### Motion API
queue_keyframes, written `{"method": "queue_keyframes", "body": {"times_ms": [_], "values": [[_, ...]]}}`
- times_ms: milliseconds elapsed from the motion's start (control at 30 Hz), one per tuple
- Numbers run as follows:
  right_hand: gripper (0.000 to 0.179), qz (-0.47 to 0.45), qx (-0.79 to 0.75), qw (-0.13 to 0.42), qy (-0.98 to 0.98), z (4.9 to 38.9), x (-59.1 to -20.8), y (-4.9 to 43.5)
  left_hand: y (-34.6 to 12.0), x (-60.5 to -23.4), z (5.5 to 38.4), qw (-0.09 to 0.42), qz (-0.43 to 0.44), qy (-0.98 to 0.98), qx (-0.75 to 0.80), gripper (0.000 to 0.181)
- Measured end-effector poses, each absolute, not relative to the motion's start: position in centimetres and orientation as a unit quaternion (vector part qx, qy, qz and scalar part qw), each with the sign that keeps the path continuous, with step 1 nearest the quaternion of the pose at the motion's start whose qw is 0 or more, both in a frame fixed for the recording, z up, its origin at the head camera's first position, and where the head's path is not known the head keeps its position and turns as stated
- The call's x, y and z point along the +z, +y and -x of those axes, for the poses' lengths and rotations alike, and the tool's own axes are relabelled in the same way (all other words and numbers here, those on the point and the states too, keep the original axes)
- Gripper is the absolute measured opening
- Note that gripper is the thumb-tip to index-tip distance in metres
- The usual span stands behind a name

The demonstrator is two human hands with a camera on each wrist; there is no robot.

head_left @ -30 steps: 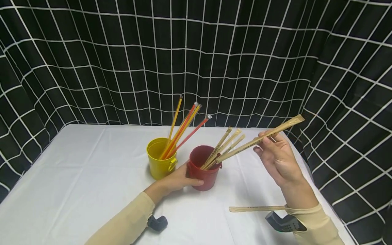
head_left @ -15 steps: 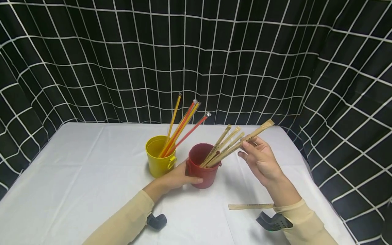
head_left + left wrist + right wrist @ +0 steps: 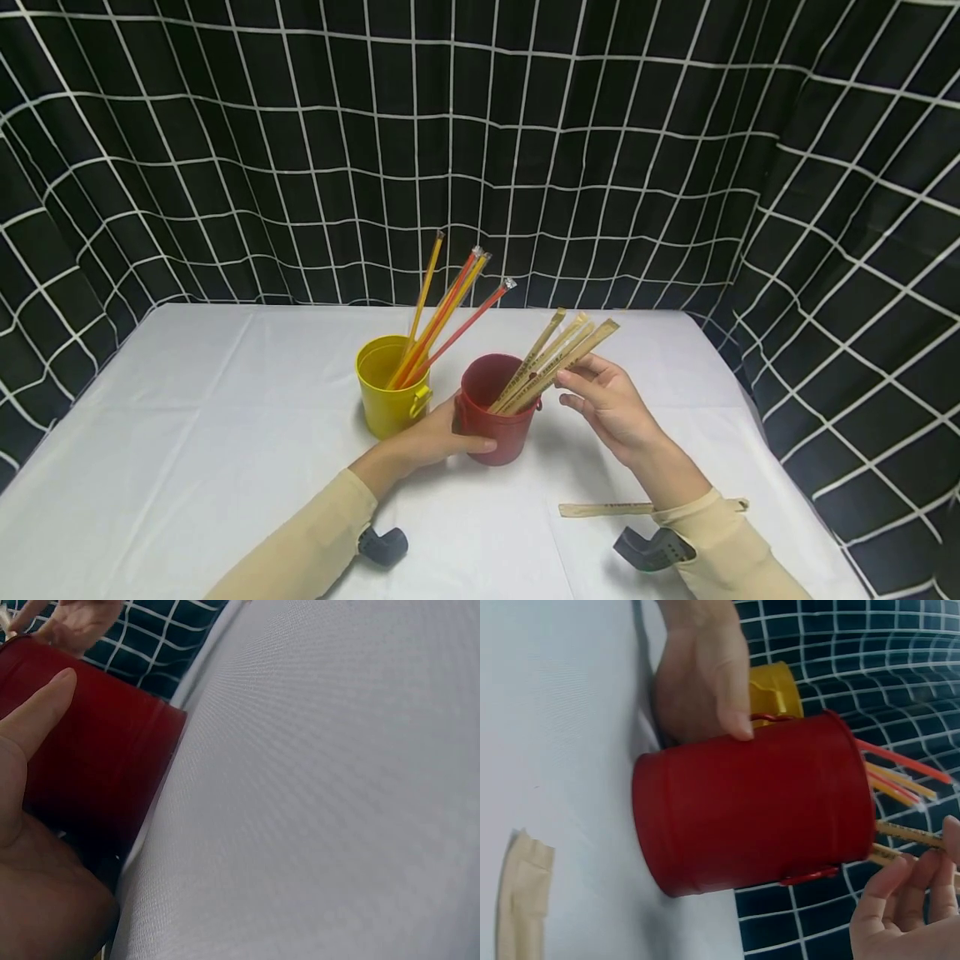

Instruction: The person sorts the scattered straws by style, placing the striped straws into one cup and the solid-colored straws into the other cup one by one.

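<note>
My left hand (image 3: 423,437) holds a small red bucket (image 3: 513,435) from its left side, the thumb laid across the front; its other fingers are hidden behind. Several paper-wrapped straws lean to the right inside it. With thumb and fingertips, my right hand (image 3: 611,410) pinches one paper-wrapped straw (image 3: 602,332), whose lower end is inside the bucket. In the right wrist view, the right fingers (image 3: 889,889) are beside the bucket's mouth. One more wrapped straw (image 3: 600,509) lies on the white cloth, partly covered by the right forearm.
Left of the red bucket, close behind my left hand, stands a yellow bucket (image 3: 381,407) with several orange and yellow straws (image 3: 430,333) in clear wrap. A white cloth (image 3: 187,467) covers the table. Black curtain with a white grid (image 3: 330,142) surrounds the back and sides.
My right hand has moved left and down, bringing its straw from above the rim into the red bucket among the others. The left hand keeps its hold on the bucket.
</note>
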State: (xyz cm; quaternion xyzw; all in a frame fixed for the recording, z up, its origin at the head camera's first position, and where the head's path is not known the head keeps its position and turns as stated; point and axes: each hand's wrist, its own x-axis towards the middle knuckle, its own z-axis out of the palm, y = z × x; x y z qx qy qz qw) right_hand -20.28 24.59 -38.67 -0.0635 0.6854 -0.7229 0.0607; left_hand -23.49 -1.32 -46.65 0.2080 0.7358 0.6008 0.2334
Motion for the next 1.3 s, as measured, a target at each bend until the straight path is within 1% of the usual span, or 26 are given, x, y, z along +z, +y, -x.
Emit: {"method": "queue_keyframes", "body": {"times_ms": [167,800,1100,1300], "values": [[0.013,0.057,-0.713,0.076,0.695,20.4,-39.3,24.3,-1.3,-46.8,23.5,0.231,-0.209,0.739,0.597,0.085],[0.015,0.061,-0.702,0.081,0.705,20.5,-39.9,24.0,-1.3,-46.8,23.5,0.231,-0.202,0.742,0.596,0.086],[0.024,0.053,-0.692,0.086,0.715,20.9,-40.0,24.4,-1.3,-46.7,23.4,0.23,-0.2,0.741,0.598,0.086],[0.029,0.063,-0.676,0.101,0.727,21.3,-40.0,25.1,-1.2,-46.6,23.2,0.229,-0.199,0.743,0.596,0.086]]}}
